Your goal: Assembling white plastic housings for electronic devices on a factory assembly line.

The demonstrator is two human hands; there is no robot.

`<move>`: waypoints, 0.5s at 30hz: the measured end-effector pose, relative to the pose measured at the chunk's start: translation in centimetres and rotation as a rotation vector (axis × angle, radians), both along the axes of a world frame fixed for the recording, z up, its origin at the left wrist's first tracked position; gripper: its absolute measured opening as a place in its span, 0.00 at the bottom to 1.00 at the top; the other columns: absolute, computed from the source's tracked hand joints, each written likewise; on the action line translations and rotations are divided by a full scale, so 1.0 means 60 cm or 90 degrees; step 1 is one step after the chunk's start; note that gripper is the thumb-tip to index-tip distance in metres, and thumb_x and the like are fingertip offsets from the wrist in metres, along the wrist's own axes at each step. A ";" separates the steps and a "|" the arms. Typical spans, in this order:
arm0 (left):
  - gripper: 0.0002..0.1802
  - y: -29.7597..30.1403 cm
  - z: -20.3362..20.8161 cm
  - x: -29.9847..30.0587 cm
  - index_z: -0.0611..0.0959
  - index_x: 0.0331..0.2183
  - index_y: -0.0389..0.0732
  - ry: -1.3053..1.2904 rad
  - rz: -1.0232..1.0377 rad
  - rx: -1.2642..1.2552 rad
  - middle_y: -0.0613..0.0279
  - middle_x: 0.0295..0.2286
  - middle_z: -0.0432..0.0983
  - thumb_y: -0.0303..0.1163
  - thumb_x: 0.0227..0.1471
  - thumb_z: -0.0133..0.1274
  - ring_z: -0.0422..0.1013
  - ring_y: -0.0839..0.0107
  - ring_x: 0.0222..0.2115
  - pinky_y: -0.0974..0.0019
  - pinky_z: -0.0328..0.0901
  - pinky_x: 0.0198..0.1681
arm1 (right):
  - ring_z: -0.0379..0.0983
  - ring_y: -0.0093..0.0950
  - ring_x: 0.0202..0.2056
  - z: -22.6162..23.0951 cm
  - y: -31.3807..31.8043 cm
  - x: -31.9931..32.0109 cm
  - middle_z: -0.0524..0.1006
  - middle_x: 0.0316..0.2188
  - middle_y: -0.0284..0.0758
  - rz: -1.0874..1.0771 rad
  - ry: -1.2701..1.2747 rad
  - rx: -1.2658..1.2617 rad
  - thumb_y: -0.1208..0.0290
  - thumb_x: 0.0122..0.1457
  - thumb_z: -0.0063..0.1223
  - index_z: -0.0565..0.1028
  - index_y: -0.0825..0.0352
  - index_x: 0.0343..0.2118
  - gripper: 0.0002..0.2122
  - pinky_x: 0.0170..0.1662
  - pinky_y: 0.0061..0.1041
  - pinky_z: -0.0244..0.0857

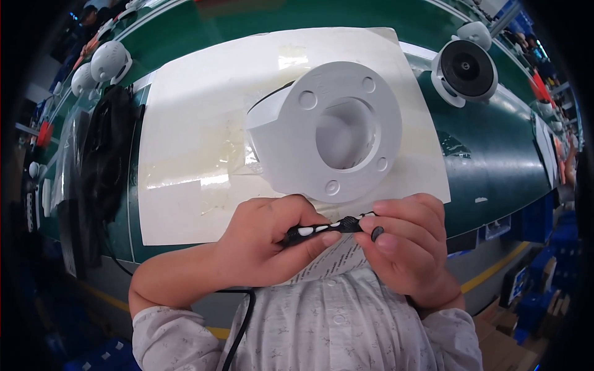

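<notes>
In front of my body, my left hand [266,235] is closed around a black sheet with white oval gaps [322,228], its printed white backing paper [334,260] hanging below. My right hand [408,238] is closed at the sheet's other end. A small dark round pad [377,233] shows at its thumb and fingertips. Just beyond both hands lies a white plastic housing [266,142], its flat ring-shaped base turned up toward me. Round recesses mark the ring, around a large central opening.
Under the housing is a large white board [179,136] with clear tape, on a green workbench [495,157]. Black bags [108,154] lie at the left. White rounded devices [111,62] stand far left; another with a black round face [465,68] stands far right. A black cable [244,321] hangs by my body.
</notes>
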State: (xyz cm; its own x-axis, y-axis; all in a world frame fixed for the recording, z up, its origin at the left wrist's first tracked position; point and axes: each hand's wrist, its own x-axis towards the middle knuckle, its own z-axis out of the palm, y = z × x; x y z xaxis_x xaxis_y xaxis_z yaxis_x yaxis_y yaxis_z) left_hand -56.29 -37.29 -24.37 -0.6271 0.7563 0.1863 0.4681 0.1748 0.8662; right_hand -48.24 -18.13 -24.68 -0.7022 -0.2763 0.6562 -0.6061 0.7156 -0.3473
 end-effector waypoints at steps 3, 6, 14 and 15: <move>0.07 0.002 0.002 0.002 0.75 0.23 0.38 -0.005 0.006 -0.008 0.63 0.16 0.72 0.26 0.38 0.57 0.68 0.77 0.15 0.77 0.59 0.17 | 0.69 0.29 0.31 0.000 0.005 0.003 0.72 0.27 0.30 0.011 0.046 0.042 0.80 0.43 0.56 0.60 0.60 0.40 0.22 0.34 0.31 0.59; 0.08 0.006 0.004 0.000 0.75 0.23 0.37 0.047 -0.018 -0.005 0.62 0.16 0.71 0.25 0.37 0.58 0.67 0.74 0.14 0.76 0.58 0.16 | 0.69 0.26 0.31 0.007 0.005 0.001 0.72 0.27 0.28 0.017 -0.073 -0.045 0.79 0.40 0.55 0.69 0.63 0.32 0.14 0.34 0.25 0.59; 0.08 0.005 -0.010 0.003 0.74 0.22 0.37 0.174 -0.040 0.111 0.61 0.13 0.66 0.25 0.36 0.56 0.64 0.65 0.12 0.67 0.59 0.14 | 0.69 0.28 0.22 0.035 -0.006 -0.024 0.70 0.21 0.32 0.171 -0.190 -0.138 0.89 0.38 0.49 0.60 0.67 0.43 0.25 0.24 0.22 0.64; 0.09 0.006 -0.013 0.002 0.74 0.22 0.37 0.188 -0.037 0.124 0.62 0.12 0.66 0.23 0.33 0.58 0.64 0.67 0.12 0.69 0.58 0.13 | 0.69 0.27 0.22 0.033 -0.011 -0.026 0.69 0.20 0.31 0.213 -0.148 -0.212 0.89 0.38 0.49 0.63 0.67 0.35 0.18 0.23 0.21 0.64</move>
State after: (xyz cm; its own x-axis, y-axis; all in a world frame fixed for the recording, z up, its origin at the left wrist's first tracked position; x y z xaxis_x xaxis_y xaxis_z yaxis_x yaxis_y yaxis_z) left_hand -56.14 -36.92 -25.17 -0.4818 0.7218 0.4968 0.7071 -0.0146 0.7070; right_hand -49.80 -18.81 -22.69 -0.7483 -0.3135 0.5847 -0.6630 0.3241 -0.6748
